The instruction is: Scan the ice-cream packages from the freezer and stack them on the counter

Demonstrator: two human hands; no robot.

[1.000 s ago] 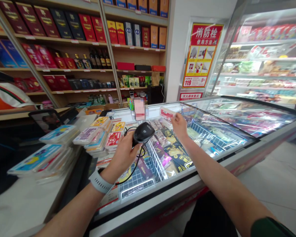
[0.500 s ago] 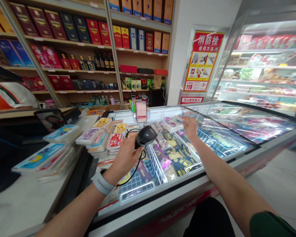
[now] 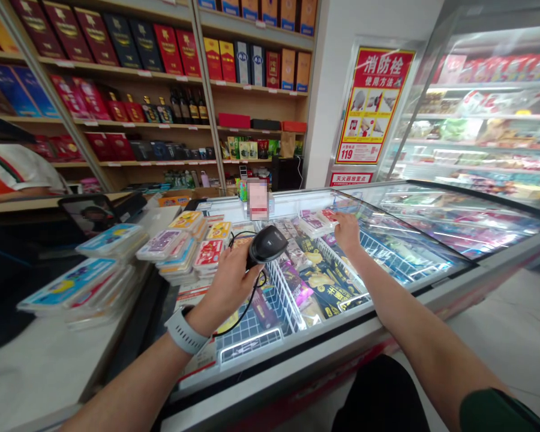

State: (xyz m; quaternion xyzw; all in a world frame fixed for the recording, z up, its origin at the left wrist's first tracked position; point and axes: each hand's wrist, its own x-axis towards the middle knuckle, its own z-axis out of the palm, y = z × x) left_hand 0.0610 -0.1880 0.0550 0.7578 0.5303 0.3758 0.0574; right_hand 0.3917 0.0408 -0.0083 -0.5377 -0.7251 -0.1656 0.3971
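Note:
My left hand [image 3: 227, 282] is wrapped round a black corded barcode scanner [image 3: 266, 244], held over the open chest freezer [image 3: 297, 354]. My right hand [image 3: 347, 231] reaches deep into the freezer, its fingers resting on a flat pink-and-white packet [image 3: 328, 215] lying on top of other packets. Whether the fingers grip that packet is unclear. White wire baskets [image 3: 284, 291] divide the freezer's wrapped ice creams. A grey watch sits on my left wrist.
Stacks of flat packaged goods [image 3: 180, 246] lie on the counter to the left. A person in an orange-and-white shirt [image 3: 13, 174] stands behind it by a dark screen [image 3: 87, 213]. Shelves of boxed goods fill the back wall. The freezer's glass lid [image 3: 432, 222] covers its right half.
My right hand held a packet up a second ago, then lowered it into the freezer; it now rests there on the packets. The scanner hand has barely moved.

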